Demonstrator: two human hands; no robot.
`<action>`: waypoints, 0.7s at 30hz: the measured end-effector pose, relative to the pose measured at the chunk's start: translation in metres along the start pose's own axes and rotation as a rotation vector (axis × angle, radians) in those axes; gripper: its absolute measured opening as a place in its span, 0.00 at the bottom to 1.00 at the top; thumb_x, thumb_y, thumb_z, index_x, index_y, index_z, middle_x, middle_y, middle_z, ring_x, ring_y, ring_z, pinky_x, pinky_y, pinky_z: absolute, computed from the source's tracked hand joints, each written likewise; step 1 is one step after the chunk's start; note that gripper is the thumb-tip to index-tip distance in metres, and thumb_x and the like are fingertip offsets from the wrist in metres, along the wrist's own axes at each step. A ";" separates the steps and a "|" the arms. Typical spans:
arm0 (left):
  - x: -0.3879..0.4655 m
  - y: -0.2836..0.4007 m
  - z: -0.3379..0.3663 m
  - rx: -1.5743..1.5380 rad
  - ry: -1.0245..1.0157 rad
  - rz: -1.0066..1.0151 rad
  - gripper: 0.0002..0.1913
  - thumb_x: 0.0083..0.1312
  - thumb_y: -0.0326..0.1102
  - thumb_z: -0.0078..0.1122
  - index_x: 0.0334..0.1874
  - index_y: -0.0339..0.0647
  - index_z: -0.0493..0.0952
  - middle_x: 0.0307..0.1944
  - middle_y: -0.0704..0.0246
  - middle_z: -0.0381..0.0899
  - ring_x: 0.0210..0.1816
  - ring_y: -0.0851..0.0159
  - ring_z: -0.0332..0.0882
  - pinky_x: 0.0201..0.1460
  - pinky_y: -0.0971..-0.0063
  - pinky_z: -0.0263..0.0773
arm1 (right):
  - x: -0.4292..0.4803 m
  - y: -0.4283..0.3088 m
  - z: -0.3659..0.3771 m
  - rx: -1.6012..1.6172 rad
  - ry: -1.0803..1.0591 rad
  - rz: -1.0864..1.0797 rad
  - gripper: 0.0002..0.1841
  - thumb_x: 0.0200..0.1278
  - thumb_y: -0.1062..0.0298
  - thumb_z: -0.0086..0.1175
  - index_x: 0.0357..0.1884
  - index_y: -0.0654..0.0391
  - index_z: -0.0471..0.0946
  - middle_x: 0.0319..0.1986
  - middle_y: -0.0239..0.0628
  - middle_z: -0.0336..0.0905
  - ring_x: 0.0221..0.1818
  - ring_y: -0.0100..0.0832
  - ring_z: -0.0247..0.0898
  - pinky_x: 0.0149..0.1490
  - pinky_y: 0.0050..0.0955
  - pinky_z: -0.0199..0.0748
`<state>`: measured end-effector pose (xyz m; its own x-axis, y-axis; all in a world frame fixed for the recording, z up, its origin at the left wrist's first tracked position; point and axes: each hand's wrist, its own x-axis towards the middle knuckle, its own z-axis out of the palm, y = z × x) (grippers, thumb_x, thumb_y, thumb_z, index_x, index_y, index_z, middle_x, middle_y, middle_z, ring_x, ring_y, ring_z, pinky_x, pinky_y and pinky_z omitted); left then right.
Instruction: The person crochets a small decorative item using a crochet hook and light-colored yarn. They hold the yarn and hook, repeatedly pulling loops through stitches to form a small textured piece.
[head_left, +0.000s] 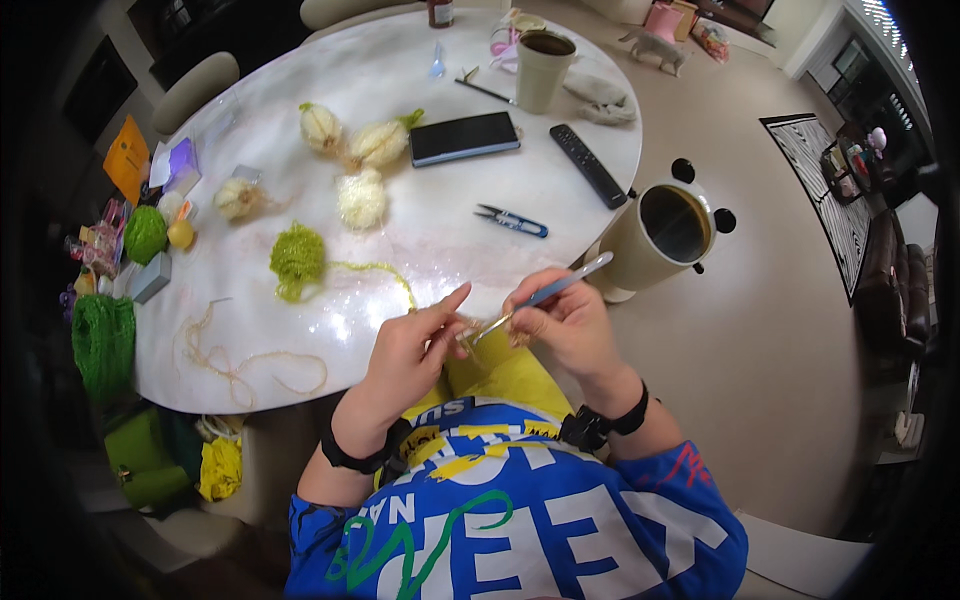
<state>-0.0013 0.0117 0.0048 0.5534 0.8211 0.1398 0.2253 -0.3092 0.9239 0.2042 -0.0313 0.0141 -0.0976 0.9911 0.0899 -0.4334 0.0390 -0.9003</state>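
Observation:
My right hand (574, 326) grips a crochet hook (559, 286) with a blue-grey handle, its metal tip pointing down to the left. Between my two hands is a small piece of tan yarn work (471, 330), partly hidden by fingers. My left hand (405, 346) pinches that work, index finger raised. A loose ball of yellow-green yarn (297, 259) lies on the table, and its strand (375, 268) runs towards my left hand; where it ends is hidden. Thread snips (513, 221) with a blue handle rest beyond my hands.
The white table (442, 255) bears several crocheted bulbs (319, 129), a phone (465, 139), a remote control (588, 165) and loose tan yarn (225, 371). Close to its right edge are a beige bin (664, 232) holding dark liquid and a cup (543, 79). A cat (656, 50) is on the floor.

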 end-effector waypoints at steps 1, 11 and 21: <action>-0.001 0.002 -0.002 0.040 -0.006 -0.008 0.27 0.59 0.13 0.45 0.62 0.39 0.72 0.42 0.60 0.83 0.24 0.69 0.79 0.30 0.78 0.73 | 0.003 0.001 -0.002 0.002 0.008 -0.005 0.10 0.62 0.78 0.57 0.45 0.63 0.74 0.36 0.36 0.78 0.36 0.23 0.76 0.42 0.21 0.76; -0.001 0.005 0.004 -0.810 -0.097 -0.277 0.25 0.71 0.22 0.34 0.72 0.39 0.56 0.61 0.62 0.73 0.27 0.74 0.79 0.24 0.85 0.66 | 0.008 0.012 0.000 -0.112 0.023 -0.119 0.10 0.62 0.79 0.57 0.45 0.63 0.74 0.38 0.37 0.78 0.40 0.24 0.76 0.46 0.21 0.75; 0.003 -0.006 0.038 -0.777 0.119 -0.216 0.16 0.71 0.29 0.52 0.58 0.32 0.73 0.36 0.70 0.79 0.30 0.78 0.75 0.34 0.86 0.71 | 0.003 0.031 0.004 0.165 -0.094 0.071 0.09 0.60 0.80 0.57 0.42 0.64 0.73 0.38 0.40 0.79 0.38 0.28 0.78 0.43 0.24 0.76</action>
<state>0.0294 -0.0027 -0.0136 0.4628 0.8835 -0.0731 -0.3276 0.2471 0.9119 0.1866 -0.0280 -0.0121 -0.2133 0.9741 0.0754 -0.5624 -0.0593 -0.8247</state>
